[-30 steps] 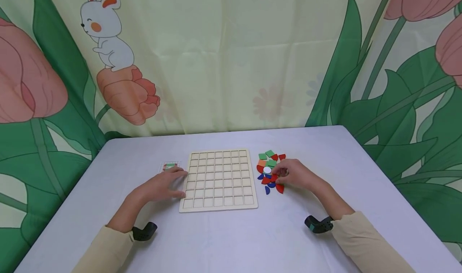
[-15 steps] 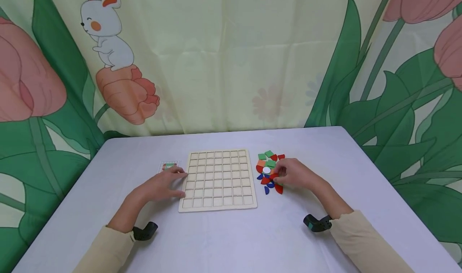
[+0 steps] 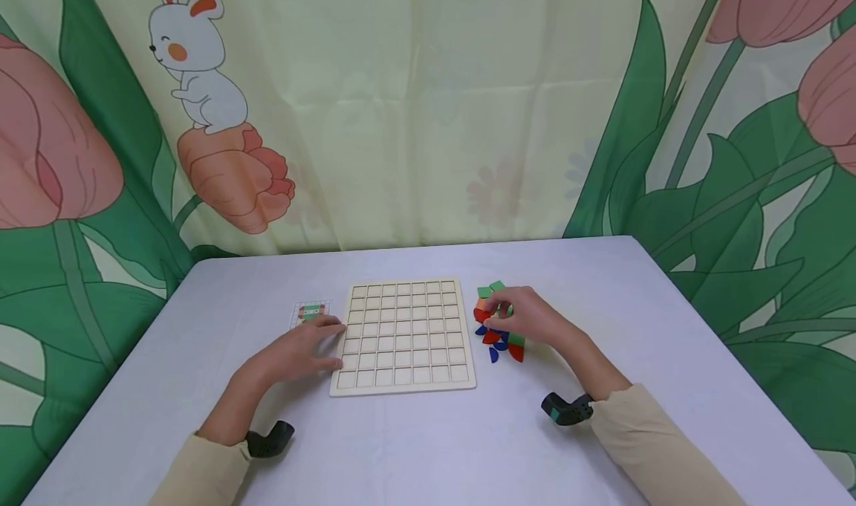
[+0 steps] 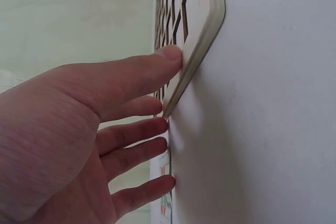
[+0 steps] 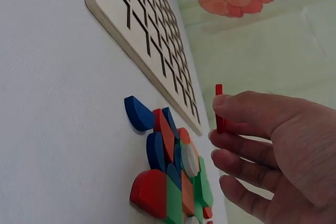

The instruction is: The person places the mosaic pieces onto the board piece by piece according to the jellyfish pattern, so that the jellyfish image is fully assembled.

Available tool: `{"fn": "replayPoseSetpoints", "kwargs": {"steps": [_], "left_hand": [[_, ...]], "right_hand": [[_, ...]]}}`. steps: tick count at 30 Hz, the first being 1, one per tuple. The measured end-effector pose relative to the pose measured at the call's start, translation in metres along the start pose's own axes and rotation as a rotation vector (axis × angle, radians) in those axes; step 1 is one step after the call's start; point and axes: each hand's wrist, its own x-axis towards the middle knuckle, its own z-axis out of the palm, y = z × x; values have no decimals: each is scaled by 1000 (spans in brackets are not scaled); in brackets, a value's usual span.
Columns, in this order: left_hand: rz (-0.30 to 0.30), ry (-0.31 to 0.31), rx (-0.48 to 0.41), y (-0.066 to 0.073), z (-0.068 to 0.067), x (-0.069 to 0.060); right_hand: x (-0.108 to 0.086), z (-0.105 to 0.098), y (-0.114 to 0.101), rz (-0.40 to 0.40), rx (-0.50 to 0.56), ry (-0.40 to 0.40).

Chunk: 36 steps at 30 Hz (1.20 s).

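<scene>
While the right hand (image 3: 530, 316) pinches 1 thin red piece (image 5: 220, 124), a loosened grip could drop it, and the left hand (image 3: 302, 350), fingers extended, could nudge the board (image 3: 404, 335).

The right grip (image 3: 528, 314) has lifted from the right side of the pile of pieces (image 3: 491, 337) and moved left toward the wooden board (image 3: 403, 337), now pinching a red piece (image 5: 220, 125) clear of the rest. The right wrist camera (image 3: 567, 409) and right sleeve (image 3: 662, 446) have shifted the same way. A green piece (image 3: 516, 339) near the pile's near edge now shows more plainly.
</scene>
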Motion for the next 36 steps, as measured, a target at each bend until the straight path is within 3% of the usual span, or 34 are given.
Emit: {"fn": "replayPoseSetpoints", "kwargs": {"steps": [6, 11, 16, 26, 29, 33, 36], "left_hand": [[-14, 11, 14, 7, 2, -5], [-92, 12, 36, 10, -1, -6], [-113, -2, 25, 4, 0, -6], [-137, 55, 45, -5, 0, 7], [-118, 78, 60, -5, 0, 7], [-41, 118, 31, -2, 2, 3], [-2, 111, -10, 1, 4, 1]], "right_hand": [[6, 6, -12, -48, -15, -1], [10, 9, -19, -64, -5, -5], [17, 14, -26, -68, 17, -31], [33, 20, -41, -137, 16, -55], [37, 22, -44, -149, 20, -57], [45, 26, -49, -161, 22, -54], [53, 30, -54, -175, 28, -37]]}}
